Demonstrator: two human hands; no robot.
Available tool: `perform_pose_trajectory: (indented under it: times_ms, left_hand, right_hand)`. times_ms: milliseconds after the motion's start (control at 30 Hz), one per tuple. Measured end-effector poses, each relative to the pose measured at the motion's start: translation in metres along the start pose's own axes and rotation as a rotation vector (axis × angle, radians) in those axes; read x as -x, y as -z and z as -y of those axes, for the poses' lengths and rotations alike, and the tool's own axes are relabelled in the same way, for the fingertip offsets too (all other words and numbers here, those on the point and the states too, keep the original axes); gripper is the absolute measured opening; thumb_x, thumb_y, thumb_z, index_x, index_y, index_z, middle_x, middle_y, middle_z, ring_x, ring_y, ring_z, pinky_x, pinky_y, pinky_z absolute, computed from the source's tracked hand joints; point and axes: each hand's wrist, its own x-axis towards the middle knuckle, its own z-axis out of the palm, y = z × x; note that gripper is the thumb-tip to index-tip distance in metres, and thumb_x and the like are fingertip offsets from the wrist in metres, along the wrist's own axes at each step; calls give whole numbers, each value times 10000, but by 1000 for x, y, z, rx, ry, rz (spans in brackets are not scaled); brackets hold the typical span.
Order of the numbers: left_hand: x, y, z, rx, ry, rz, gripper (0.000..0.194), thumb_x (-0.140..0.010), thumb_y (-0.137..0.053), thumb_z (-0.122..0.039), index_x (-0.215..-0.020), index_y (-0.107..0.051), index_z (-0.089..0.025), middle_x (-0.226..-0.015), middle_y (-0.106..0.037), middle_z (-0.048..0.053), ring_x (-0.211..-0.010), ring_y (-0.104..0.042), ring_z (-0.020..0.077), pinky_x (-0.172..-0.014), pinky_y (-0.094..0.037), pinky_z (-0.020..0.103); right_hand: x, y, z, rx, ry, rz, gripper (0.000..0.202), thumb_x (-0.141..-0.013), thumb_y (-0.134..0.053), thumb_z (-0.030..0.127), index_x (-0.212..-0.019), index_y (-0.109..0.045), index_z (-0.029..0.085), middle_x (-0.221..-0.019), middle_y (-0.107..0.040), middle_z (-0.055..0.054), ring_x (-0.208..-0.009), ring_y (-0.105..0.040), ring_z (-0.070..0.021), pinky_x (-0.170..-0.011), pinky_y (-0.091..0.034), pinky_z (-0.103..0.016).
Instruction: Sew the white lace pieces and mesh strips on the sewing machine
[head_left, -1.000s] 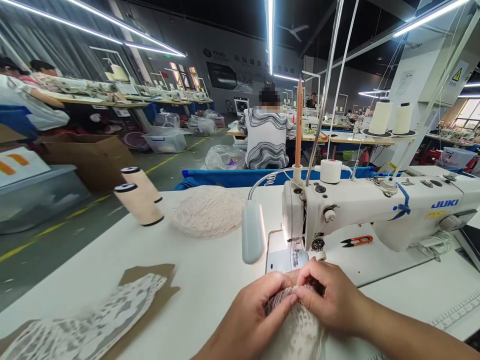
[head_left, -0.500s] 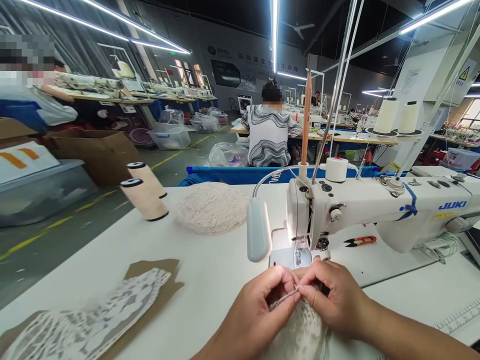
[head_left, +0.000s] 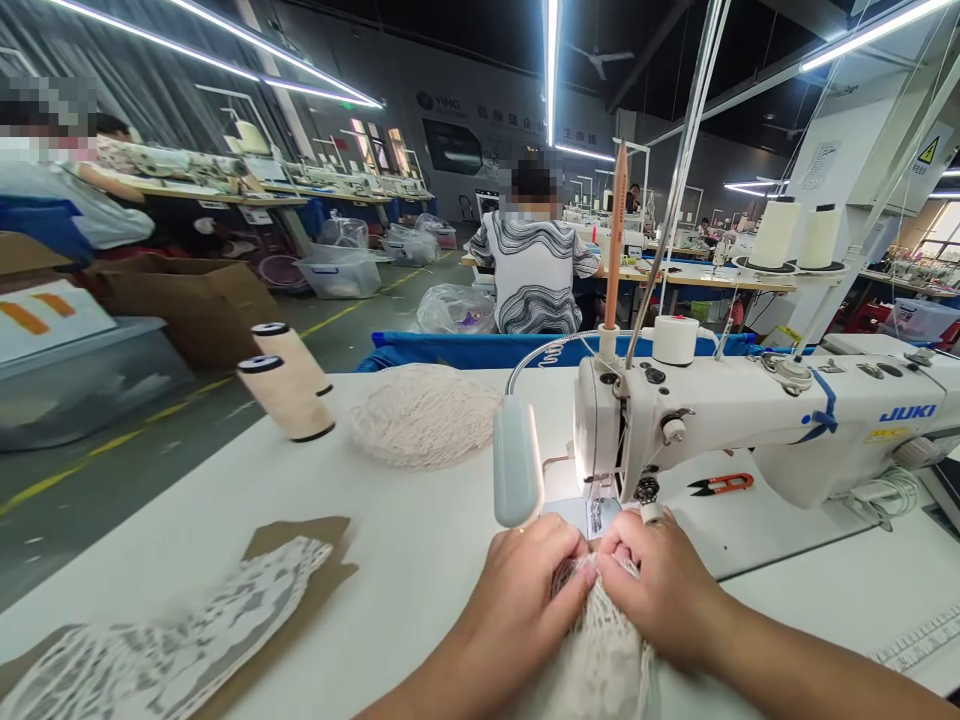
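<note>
Both the left hand (head_left: 521, 585) and the right hand (head_left: 664, 575) had fingers pinched closed on cream lace (head_left: 600, 640), just in front of the sewing machine (head_left: 697, 410). Uneven pulling could have puckered its edge; a loosening pinch could have let it slip askew.

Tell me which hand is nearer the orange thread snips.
Right. The right hand is left of the orange thread snips and lower in view; the left hand is farther left.
</note>
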Motion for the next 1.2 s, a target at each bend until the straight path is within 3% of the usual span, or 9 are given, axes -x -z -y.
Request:
perform_pose_trajectory:
  times_ms: [133,267,400,500,633,833,1200]
  left_hand:
    - [-1,-13,13,-168,-234,-173,116,-956,-590,-279,-855,-636,-248,-892,-703,49,-804,-588,252,-740,-390,366]
    - [3,-16,15,-283,-480,-141,271,-1009,-479,-146,-886,-691,-262,-879,-766,37,-785,-613,241,-781,-405,389]
    - [5,-6,7,-358,-491,-43,269,-1025,-484,-144,-991,-730,-246,-1001,-814,58,-833,-672,254,-790,-451,395]
    - [5,-2,3,-390,-504,-63,267,-1035,-487,-149,-986,-736,-232,-985,-812,57,-809,-673,245,-758,-465,384]
    - [6,-1,2,-412,-542,-142,259,-1032,-492,-119,-966,-723,-216,-978,-797,47,-808,-672,228,-745,-479,368]
    - [8,-5,1,-440,-541,-268,296,-1059,-431,-134,-1018,-713,-213,-989,-790,38,-832,-688,234,-715,-448,378]
    - [7,-5,2,-443,-492,-189,257,-996,-527,-133,-1149,-715,-218,-1151,-820,22,-926,-727,257,-744,-451,407]
  right_hand:
    - [-5,-5,-1,134,-33,-9,152,-887,-589,101,-814,-558,230,-769,-618,7,-773,-564,-204,-788,-377,-336]
    - [-4,-6,-3,176,-29,-35,123,-928,-606,120,-889,-599,237,-801,-622,-8,-831,-586,-226,-759,-390,-327]
    - [0,-3,-10,188,34,-25,132,-926,-610,111,-985,-631,228,-913,-668,-41,-890,-602,-242,-771,-425,-332]
    - [4,0,-14,237,122,2,114,-960,-582,135,-991,-652,220,-952,-669,-66,-895,-588,-252,-771,-439,-344]
    - [7,0,-17,287,200,15,175,-966,-556,112,-832,-611,210,-879,-635,-53,-820,-542,-226,-735,-430,-332]
    - [6,-2,-19,345,216,-30,166,-944,-565,89,-851,-622,214,-892,-643,-51,-833,-536,-234,-729,-430,-336]
    - [0,-3,-24,418,250,-128,183,-921,-577,84,-958,-685,227,-919,-690,-61,-843,-540,-254,-743,-438,-337]
